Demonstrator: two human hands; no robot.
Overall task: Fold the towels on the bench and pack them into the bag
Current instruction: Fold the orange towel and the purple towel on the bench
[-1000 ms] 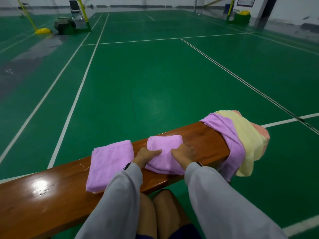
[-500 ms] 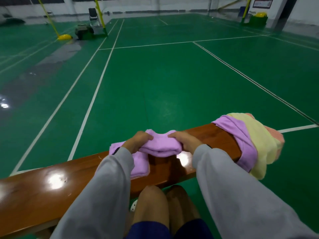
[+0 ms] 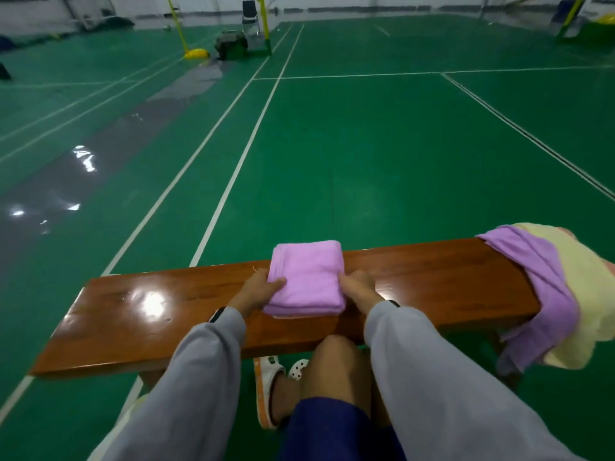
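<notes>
A neat folded stack of purple towels (image 3: 307, 277) sits on the middle of the counter (image 3: 149, 314), square-cornered, with several layers showing along its near edge. The left hand (image 3: 258, 289) grasps its left side, thumb lying on top and fingers tucked at the edge. The right hand (image 3: 357, 287) holds the right side with its fingers curled in against the cloth. To the left, the counter is glossy reddish-brown wood that throws back a bright patch of light. The grey sleeves (image 3: 206, 377) cross over the counter's near edge and hide part of it, and a bare knee (image 3: 336, 371) and white clogs (image 3: 266, 374) show below. At the right end, an unfolded purple towel (image 3: 539, 277) lies draped over a pale yellow towel (image 3: 585, 294); the two cover that end of the counter and hang down past its edge in loose folds. The towels look soft and napped. The green court floor (image 3: 332, 161), marked with white lines, stretches away beyond.
</notes>
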